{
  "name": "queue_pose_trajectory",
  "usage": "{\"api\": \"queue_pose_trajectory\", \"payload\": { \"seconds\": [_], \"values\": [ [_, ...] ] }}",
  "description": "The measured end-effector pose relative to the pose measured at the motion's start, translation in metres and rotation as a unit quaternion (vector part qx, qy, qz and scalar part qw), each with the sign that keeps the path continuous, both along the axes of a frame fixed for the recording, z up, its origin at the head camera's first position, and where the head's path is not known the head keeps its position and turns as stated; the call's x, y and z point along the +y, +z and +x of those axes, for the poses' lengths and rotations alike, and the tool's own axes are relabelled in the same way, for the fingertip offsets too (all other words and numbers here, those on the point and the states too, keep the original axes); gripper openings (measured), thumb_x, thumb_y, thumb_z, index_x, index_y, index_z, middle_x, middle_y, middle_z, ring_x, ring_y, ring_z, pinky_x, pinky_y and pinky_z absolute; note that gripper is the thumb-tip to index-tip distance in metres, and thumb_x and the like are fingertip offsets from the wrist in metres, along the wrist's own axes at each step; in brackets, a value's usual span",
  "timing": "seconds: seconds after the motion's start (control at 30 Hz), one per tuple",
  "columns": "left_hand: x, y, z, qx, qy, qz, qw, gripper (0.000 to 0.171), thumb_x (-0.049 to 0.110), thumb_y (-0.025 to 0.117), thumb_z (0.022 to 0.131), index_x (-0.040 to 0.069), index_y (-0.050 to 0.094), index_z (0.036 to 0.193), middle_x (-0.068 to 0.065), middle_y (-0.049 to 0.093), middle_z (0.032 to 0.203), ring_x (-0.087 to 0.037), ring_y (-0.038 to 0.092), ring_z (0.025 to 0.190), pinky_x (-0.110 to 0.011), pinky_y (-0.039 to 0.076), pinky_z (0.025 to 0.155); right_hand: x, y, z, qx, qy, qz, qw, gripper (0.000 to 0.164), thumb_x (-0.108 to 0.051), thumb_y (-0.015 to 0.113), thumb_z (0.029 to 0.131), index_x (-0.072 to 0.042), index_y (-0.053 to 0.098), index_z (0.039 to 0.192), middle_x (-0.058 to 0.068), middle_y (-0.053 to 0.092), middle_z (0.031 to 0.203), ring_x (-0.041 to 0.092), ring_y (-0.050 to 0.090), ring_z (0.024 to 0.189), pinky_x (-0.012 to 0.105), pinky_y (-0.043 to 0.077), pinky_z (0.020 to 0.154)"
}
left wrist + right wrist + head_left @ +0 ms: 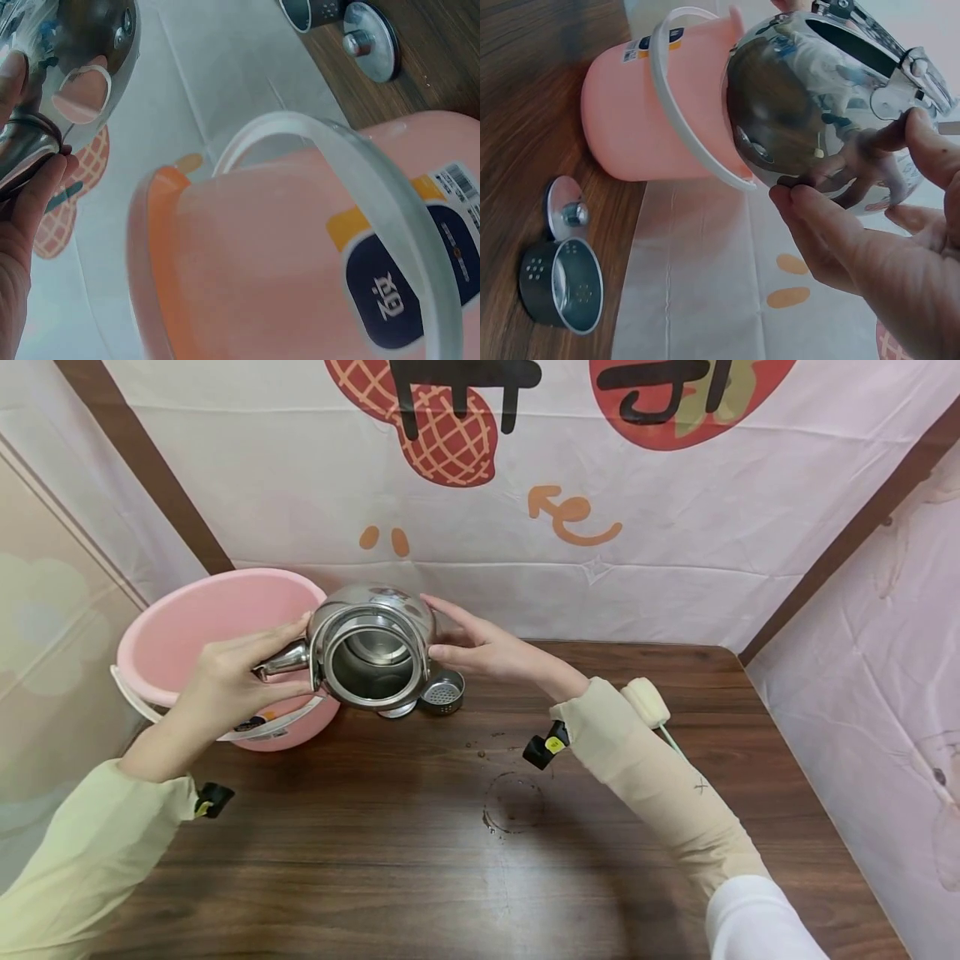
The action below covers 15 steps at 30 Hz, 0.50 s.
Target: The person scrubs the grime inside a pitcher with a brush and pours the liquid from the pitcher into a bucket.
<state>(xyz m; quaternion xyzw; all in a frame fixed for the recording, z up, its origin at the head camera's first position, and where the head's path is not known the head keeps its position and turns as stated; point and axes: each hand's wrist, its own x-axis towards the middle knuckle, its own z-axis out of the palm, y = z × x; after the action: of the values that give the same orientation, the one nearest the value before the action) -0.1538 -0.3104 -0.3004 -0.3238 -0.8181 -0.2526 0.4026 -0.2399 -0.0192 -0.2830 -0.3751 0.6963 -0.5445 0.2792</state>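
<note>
Holding the steel kettle tipped with its open mouth toward me, I have my left hand curled round its spout and my right hand pressing flat-fingered on its far side. Just left sits the pink bucket; below lie the lid and strainer, with bare table nearer me.

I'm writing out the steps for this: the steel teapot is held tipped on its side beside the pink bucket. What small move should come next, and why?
Probably swing the teapot left, mouth over the pink bucket: both hands hold it tipped and lidless, lid and strainer on the table.
</note>
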Motion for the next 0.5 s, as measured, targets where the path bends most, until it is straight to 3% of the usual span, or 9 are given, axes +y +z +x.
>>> {"api": "queue_pose_trajectory", "payload": {
  "seconds": [0.17,0.33,0.43,0.5],
  "values": [
    [0.007,0.0,-0.002,0.0,-0.016,0.0,0.9999,0.062,0.06,0.057,0.076,0.012,0.065,0.115,-0.024,0.065,0.089,0.013,0.047,0.105,-0.006,0.035,0.089,0.01,-0.003,0.003,0.047,-0.005,-0.001,0.999,0.065,-0.009,0.048,0.093,-0.02,0.013,0.147,0.014,0.04,0.137,0.02,0.049,0.117,0.033,0.045,0.089],
    [0.014,0.001,-0.004,-0.006,-0.029,0.002,0.9996,0.062,0.06,0.058,0.076,0.012,0.065,0.114,-0.02,0.067,0.091,0.014,0.047,0.103,-0.005,0.035,0.087,0.019,-0.005,0.008,0.121,-0.016,-0.003,0.993,0.065,-0.008,0.048,0.093,-0.013,0.011,0.147,0.014,0.056,0.106,0.02,0.054,0.095,0.029,0.045,0.08],
    [0.019,0.003,-0.004,-0.015,-0.029,0.001,0.9995,0.063,0.06,0.058,0.075,0.012,0.065,0.114,-0.018,0.067,0.093,0.016,0.046,0.103,-0.005,0.035,0.086,0.024,-0.006,0.012,0.131,-0.025,-0.009,0.991,0.066,-0.008,0.049,0.093,-0.012,0.011,0.146,0.014,0.05,0.122,0.017,0.051,0.103,0.027,0.042,0.085],
    [0.023,0.005,-0.004,-0.024,-0.025,-0.007,0.9994,0.065,0.061,0.057,0.074,0.01,0.065,0.114,-0.018,0.067,0.094,0.018,0.045,0.102,-0.004,0.034,0.085,0.028,-0.007,0.014,0.134,-0.037,-0.007,0.99,0.065,-0.008,0.05,0.093,-0.011,0.012,0.146,0.011,0.036,0.141,0.012,0.042,0.119,0.027,0.039,0.093]
  ]
}}
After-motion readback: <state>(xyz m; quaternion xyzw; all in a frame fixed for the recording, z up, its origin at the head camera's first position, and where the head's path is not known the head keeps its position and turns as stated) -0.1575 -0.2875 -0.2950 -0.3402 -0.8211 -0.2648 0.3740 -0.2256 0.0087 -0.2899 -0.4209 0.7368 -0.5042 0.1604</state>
